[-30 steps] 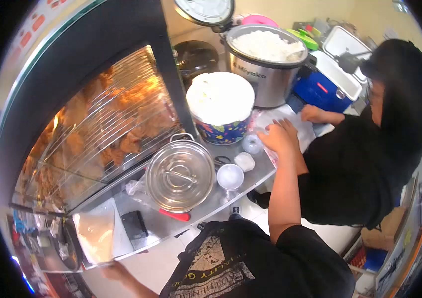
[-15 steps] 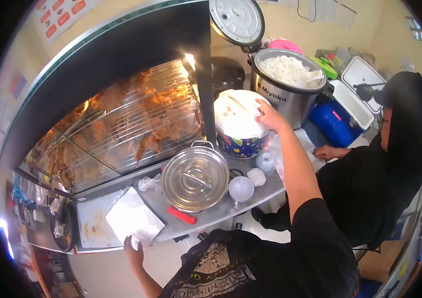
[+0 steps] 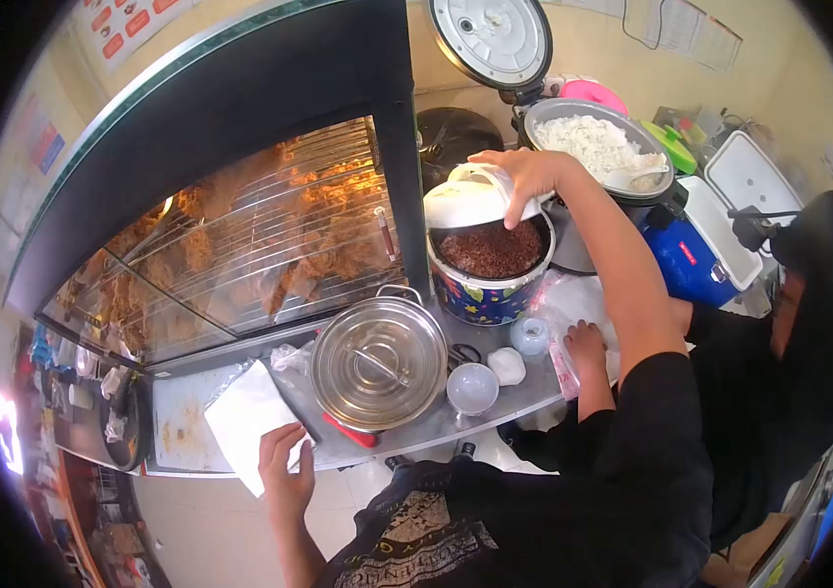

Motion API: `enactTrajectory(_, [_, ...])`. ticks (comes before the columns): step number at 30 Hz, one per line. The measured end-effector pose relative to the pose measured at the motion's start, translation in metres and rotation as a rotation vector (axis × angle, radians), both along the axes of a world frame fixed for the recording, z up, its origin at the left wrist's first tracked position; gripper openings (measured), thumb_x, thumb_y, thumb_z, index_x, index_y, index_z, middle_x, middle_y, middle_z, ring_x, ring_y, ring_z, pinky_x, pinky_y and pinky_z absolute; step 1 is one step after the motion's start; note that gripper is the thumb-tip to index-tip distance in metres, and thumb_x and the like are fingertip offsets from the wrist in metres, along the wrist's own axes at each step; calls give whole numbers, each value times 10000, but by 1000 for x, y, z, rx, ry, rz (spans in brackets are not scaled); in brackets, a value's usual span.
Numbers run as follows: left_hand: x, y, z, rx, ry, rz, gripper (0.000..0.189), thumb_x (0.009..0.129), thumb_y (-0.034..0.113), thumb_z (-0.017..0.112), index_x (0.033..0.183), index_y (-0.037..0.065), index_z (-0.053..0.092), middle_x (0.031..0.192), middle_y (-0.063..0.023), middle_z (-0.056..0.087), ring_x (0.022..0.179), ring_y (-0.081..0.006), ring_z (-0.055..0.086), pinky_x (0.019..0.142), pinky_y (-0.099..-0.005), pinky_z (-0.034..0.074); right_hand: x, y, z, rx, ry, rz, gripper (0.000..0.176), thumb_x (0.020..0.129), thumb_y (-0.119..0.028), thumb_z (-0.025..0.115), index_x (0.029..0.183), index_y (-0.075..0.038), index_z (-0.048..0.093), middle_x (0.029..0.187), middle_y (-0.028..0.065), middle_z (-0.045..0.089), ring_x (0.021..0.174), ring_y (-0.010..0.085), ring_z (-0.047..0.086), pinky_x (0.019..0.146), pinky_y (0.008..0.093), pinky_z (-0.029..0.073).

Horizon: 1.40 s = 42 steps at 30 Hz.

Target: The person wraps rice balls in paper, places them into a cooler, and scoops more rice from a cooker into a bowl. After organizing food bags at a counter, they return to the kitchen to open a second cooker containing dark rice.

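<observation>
My right hand (image 3: 526,181) grips a white lid (image 3: 470,201), holding it tilted over a patterned pot (image 3: 480,302). Reddish-brown grains (image 3: 495,250) fill the pot and show below the lid's raised edge. My left hand (image 3: 287,468) is at the lower right edge of a stack of white paper (image 3: 245,421), its fingers loosely curved and thumb apart. Between the two hands stands a steel pot with a lid (image 3: 377,363); a red handle (image 3: 350,431) sticks out by its base.
A co-worker's hand (image 3: 588,351) rests by plastic bags (image 3: 573,304) at the right. Behind are an open rice cooker (image 3: 593,147) and a blue cooler (image 3: 686,260). A heated cabinet of fried chicken (image 3: 230,245) stands left. A small bowl (image 3: 473,390) sits near the counter's front edge.
My right hand has lifted and tilted the lid, exposing the grains. My left hand has moved up and right along the paper. The co-worker's hand has come closer to the plastic bags.
</observation>
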<state>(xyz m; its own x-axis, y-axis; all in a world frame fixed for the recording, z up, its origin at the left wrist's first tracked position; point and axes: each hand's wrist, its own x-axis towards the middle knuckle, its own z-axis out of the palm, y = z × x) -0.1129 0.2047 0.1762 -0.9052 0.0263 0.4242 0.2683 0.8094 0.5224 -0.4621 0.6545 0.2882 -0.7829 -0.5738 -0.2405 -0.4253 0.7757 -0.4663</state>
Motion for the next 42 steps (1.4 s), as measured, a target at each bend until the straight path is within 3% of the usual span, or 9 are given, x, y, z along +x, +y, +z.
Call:
enactTrajectory(3, [-18, 23, -1, 1, -27, -54, 235, 772, -62, 681, 992, 18, 665, 1062, -129, 662, 975, -309, 617, 841, -396, 506, 3, -2, -6, 163, 253, 64, 1144, 474, -300, 872, 1483, -142, 359, 1374, 233, 510, 1139, 381, 566, 1006, 412, 464])
enactTrajectory(4, [-22, 32, 1, -3, -54, -66, 241, 768, -63, 683, 994, 19, 666, 1062, -125, 664, 969, -306, 617, 834, -394, 508, 18, -3, 12, 110, 171, -94, 1063, 497, -292, 844, 1454, -178, 396, 1376, 210, 518, 1048, 394, 592, 943, 425, 499])
enactTrajectory(10, [-27, 54, 4, -69, -49, -136, 268, 771, -69, 685, 1026, 3, 651, 1072, -147, 669, 961, -311, 625, 830, -384, 504, 18, -16, 33, 165, 306, -98, 834, 502, -248, 835, 1288, -155, 570, 1124, 111, 683, 1107, 257, 632, 928, 462, 494])
enactTrajectory(19, [-3, 56, -4, -53, -125, 3, 225, 797, -32, 683, 1018, -3, 657, 1067, -153, 673, 988, -320, 633, 863, -395, 500, 34, -17, 5, 233, 732, -118, 871, 510, -219, 842, 1324, -203, 534, 1482, 104, 441, 1330, 301, 445, 1064, 693, 290])
enactTrajectory(26, [-9, 49, -5, -51, -130, -27, 245, 794, -26, 687, 1036, 0, 657, 1078, -154, 669, 993, -326, 630, 862, -401, 502, 67, -20, -27, 349, 573, -242, 909, 576, -276, 830, 1403, -194, 460, 1499, 158, 403, 1377, 348, 390, 1086, 693, 265])
enactTrajectory(29, [-11, 43, -4, -70, -131, -51, 262, 799, -8, 693, 1057, 12, 656, 1082, -137, 661, 984, -326, 622, 852, -404, 507, 76, -14, -77, 29, 335, -392, 941, 613, -315, 846, 1436, -155, 419, 1514, 159, 379, 1384, 351, 392, 1112, 645, 272])
enactTrajectory(32, [-14, 34, -7, -63, -119, -78, 259, 797, -15, 689, 1052, 6, 654, 1086, -145, 658, 983, -334, 624, 848, -407, 511, 57, -13, -132, 31, 433, -550, 757, 830, -424, 690, 1458, -108, 409, 1375, 206, 512, 1274, 365, 494, 1035, 597, 353])
enactTrajectory(34, [-13, 31, -7, -52, -139, -88, 257, 797, -17, 688, 1051, 6, 655, 1090, -146, 658, 986, -334, 624, 850, -404, 510, 55, -24, -155, 50, 553, -637, 618, 930, -394, 570, 1454, -94, 436, 1060, 200, 695, 1067, 344, 636, 918, 531, 414])
enactTrajectory(42, [-19, 15, -4, -27, -118, -140, 271, 788, -39, 687, 1054, 4, 654, 1105, -146, 657, 994, -328, 626, 852, -396, 508, 81, -33, -149, 50, 485, -689, 617, 927, -348, 536, 1448, -33, 436, 896, 191, 720, 896, 333, 690, 896, 526, 424])
